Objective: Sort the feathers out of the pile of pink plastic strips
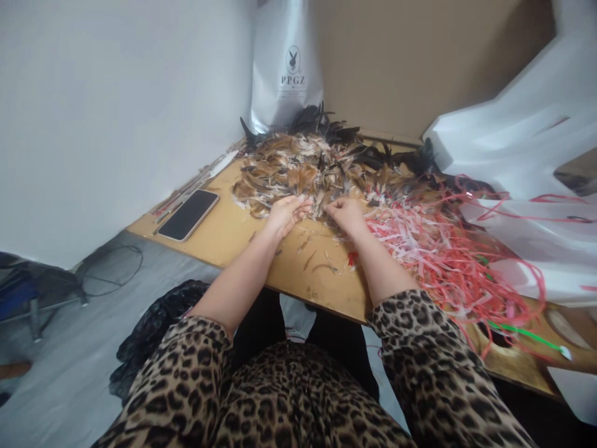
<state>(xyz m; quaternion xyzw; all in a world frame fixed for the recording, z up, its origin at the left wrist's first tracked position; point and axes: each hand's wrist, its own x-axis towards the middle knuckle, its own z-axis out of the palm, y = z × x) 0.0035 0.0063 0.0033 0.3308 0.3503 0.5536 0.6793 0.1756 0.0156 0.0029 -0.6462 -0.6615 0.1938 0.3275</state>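
Observation:
A big heap of brown, white and black feathers (317,165) lies on a wooden table (233,233). My left hand (285,214) rests at the heap's near edge, fingers curled together around a few feathers. My right hand (346,213) sits just beside it, knuckles up, fingers bent down into the feathers; what it holds is hidden. Both forearms reach out from leopard-print sleeves.
A tangle of pink and red strips (443,255) spreads right of my right hand. A black phone (189,214) lies at the table's left edge. A white PPGZ bag (286,62) stands behind the heap. White plastic sheeting (522,137) is on the right, a black bag (153,323) below the table.

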